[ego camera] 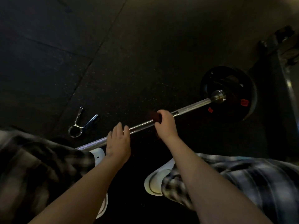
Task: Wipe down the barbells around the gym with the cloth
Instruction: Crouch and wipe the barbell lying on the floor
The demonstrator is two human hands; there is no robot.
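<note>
Now right grip (165, 125) clutches cloth (156, 118) round the barbell (192, 106); left grip (119, 143) clasps it.

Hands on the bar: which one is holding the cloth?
The right hand, the one nearer the weight plate, grips the dark red cloth round the bar; the left hand holds bare metal, no cloth.

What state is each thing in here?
barbell: held low, loaded at far end
cloth: wrapped round the barbell, gripped by right hand
left hand: fingers curled over the barbell
weight plate: mounted on the barbell
spring collar: off the barbell, lying on floor
</note>
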